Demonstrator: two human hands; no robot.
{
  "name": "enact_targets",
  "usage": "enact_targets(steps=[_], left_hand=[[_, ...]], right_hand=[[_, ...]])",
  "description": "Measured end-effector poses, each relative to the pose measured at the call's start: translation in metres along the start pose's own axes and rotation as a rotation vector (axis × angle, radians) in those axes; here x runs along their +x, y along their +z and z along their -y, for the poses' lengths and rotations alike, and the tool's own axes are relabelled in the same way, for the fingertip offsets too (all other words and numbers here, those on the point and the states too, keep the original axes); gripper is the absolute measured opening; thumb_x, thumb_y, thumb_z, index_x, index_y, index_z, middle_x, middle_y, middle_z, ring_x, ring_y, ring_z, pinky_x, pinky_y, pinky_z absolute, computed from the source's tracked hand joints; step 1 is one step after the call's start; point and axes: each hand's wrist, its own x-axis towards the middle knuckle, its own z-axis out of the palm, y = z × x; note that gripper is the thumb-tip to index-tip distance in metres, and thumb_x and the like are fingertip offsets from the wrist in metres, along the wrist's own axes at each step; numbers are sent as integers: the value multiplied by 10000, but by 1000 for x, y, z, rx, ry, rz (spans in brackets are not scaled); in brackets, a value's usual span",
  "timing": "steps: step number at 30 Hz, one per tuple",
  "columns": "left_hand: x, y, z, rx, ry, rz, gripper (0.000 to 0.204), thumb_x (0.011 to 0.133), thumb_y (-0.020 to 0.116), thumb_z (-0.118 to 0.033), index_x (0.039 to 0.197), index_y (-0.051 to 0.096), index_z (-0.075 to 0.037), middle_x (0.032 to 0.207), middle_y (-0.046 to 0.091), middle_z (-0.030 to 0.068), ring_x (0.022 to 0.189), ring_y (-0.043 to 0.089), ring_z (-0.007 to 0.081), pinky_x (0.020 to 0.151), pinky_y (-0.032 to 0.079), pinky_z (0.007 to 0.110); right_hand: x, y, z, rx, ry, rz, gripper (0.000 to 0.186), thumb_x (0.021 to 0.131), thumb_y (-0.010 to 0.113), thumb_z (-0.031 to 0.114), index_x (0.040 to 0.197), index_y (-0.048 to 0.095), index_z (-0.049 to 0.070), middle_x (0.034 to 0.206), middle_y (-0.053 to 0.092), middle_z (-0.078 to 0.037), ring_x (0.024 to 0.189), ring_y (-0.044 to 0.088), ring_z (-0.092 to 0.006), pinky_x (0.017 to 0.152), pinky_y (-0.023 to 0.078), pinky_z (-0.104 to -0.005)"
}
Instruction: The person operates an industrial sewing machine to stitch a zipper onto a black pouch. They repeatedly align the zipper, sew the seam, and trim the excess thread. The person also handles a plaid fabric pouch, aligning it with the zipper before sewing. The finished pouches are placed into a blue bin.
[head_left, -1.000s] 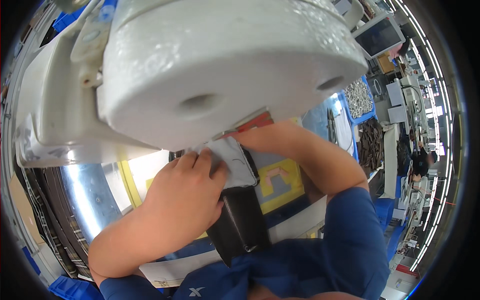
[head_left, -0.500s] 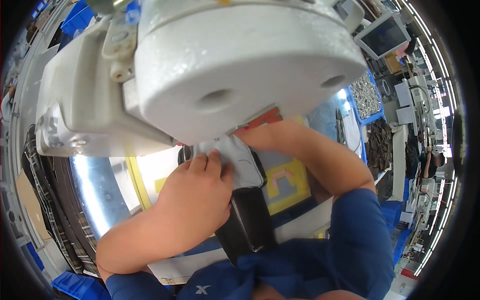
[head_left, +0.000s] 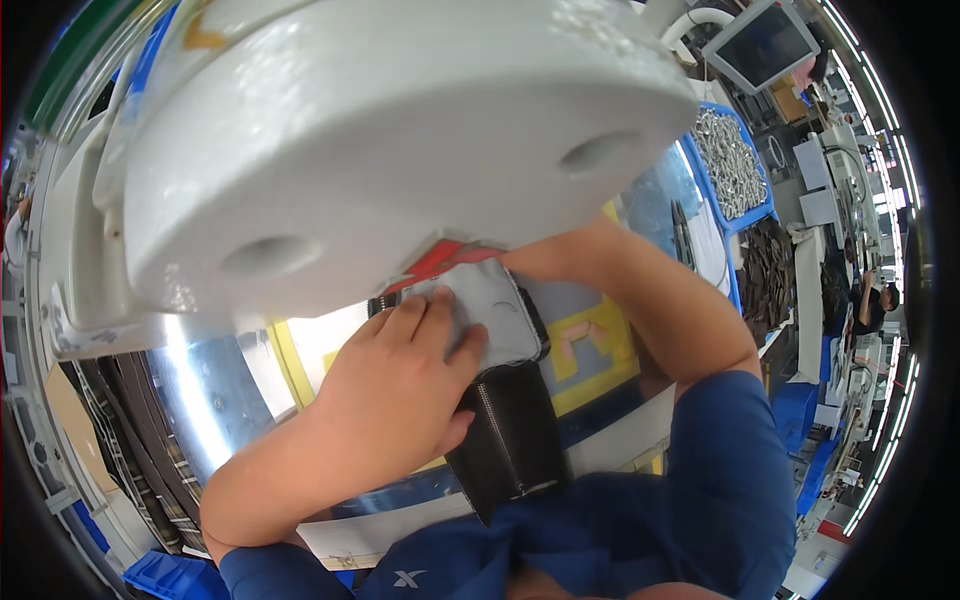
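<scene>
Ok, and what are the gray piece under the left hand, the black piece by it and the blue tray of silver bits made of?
Gray piece: likely fabric, matte with soft wrinkles. Black piece: maybe leather or imitation, given its smooth sheen. Blue tray: probably smooth plastic, judging by its even color.

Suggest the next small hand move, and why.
Probably a light press with the bare left hand to steady the light-grey, round-cornered fabric panel: its fingers rest on the panel, and the bare right hand is by the far right edge. The bulky white machine head hides the right fingertips, so anything bigger seems unwise.
</scene>
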Motion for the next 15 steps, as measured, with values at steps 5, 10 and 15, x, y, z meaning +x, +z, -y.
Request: enact_targets(steps=[5,10,15], left_hand=[[1,4,-4,3,8,-53,700,738,858,-332,1344,666,-38,1358,618,279,1204,633,399,1030,534,469],[-11,15,-32,-50,173,-204,510,764,844,-245,1179,703,15,1192,674,197,1050,676,311,879,554,421],[-12,20,-41,-26,275,-446,380,772,838,-211,1073,725,-8,1107,677,136,965,661,273,805,546,388]], right_hand=[[0,3,-4,34,19,-37,210,803,627,145,795,723,-41,817,708,-255,850,697,-457,823,562,-527],[-1,9,-12,36,-23,-57,224,793,640,182,781,731,-22,790,706,-242,811,698,-450,782,564,-516],[-2,11,-11,6,-9,-90,230,803,649,209,776,741,-1,784,711,-233,809,703,-445,774,567,-520]])
